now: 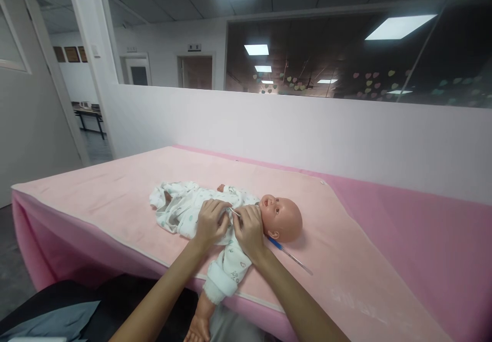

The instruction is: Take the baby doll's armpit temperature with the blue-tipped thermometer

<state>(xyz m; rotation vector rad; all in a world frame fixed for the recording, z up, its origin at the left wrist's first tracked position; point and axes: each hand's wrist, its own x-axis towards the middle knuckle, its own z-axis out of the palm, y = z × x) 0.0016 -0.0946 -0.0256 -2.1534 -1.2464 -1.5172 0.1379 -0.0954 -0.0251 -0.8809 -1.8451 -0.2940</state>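
Observation:
A baby doll (283, 219) lies on its back, head to the right, dressed in a white patterned romper (183, 206). My left hand (212, 220) is at the chest of the romper, its fingers pinched on a small piece of the cloth's edge. Close beside it, my right hand (249, 227) pinches the same edge near the doll's neck. A thin white strip of cloth shows between the fingertips; whether it is a tie or a fastener I cannot tell. One doll arm (203, 316) hangs over the table's near edge, its cuff folded back.
A slim stick with a blue handle (275, 243) lies beside the doll's head. Beneath everything is a pale pink mat (346, 280) over a darker pink cloth (442, 229). A white half wall (292, 132) with glass above borders the far side; a door (34, 96) stands at left.

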